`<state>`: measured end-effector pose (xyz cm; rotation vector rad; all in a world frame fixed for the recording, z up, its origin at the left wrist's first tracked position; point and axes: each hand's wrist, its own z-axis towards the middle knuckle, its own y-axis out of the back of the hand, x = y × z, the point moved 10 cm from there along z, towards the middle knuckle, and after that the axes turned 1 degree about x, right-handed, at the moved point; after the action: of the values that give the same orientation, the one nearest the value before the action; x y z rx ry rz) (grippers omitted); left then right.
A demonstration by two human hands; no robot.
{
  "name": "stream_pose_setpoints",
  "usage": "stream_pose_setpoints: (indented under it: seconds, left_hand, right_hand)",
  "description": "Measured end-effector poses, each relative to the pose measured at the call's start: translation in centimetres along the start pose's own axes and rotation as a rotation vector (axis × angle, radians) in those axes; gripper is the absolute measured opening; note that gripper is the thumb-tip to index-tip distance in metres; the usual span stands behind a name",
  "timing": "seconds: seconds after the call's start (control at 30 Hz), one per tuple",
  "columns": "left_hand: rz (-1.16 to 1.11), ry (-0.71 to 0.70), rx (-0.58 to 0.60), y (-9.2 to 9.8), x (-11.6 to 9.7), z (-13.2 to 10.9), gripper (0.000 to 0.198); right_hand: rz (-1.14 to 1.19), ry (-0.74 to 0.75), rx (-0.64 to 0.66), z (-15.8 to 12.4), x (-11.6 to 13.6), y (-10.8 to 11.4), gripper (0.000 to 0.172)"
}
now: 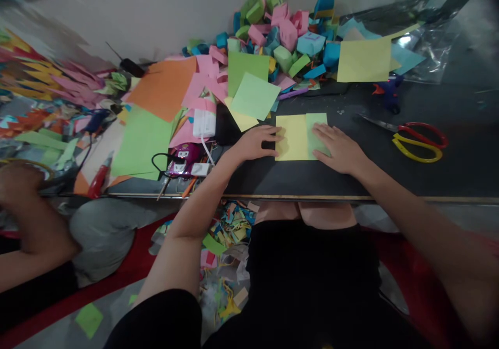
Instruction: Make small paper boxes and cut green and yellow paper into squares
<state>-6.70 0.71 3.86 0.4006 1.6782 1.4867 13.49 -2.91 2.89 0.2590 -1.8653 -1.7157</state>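
Note:
On the dark tabletop in front of me lies a yellow sheet of paper (292,138). A pale green paper (316,123) covers its right end, perhaps a folded flap or a second sheet; I cannot tell which. My left hand (259,143) rests at the left edge of the yellow sheet, fingers apart and holding nothing. Flat on the green part lies my right hand (338,149), its fingers stretched out. To the right, scissors (419,140) with one red and one yellow handle lie on the table.
Folded paper pieces (286,31) are heaped along the wall. Loose sheets, among them an orange sheet (166,86), lie left, near a purple power socket (185,159). A blue glue gun (390,91) sits back right. Another person's arm (31,224) is at far left. Scraps (234,224) lie below.

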Motion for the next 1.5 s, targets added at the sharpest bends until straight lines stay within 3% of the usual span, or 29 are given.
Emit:
stream_pose_setpoints:
  seconds: [0.17, 1.17, 1.37, 1.5]
  left_hand:
    - [-0.009, -0.041, 0.003, -0.9, 1.0, 0.3, 0.071]
    - [-0.013, 0.022, 0.070, -0.9, 0.3, 0.3, 0.067]
    - [0.025, 0.084, 0.195, -0.6, 0.6, 1.1, 0.069]
    - [0.126, 0.089, 0.102, -0.3, -1.3, 2.4, 0.083]
  right_hand:
    - [0.011, 0.036, -0.011, -0.1, -0.1, -0.3, 0.080]
    - [-0.002, 0.063, -0.043, 0.1, 0.1, -0.2, 0.076]
    - [-0.003, 0.071, -0.057, 0.1, 0.2, -0.3, 0.081]
    - [0.016, 0.047, -0.054, 0.1, 0.5, 0.0, 0.096]
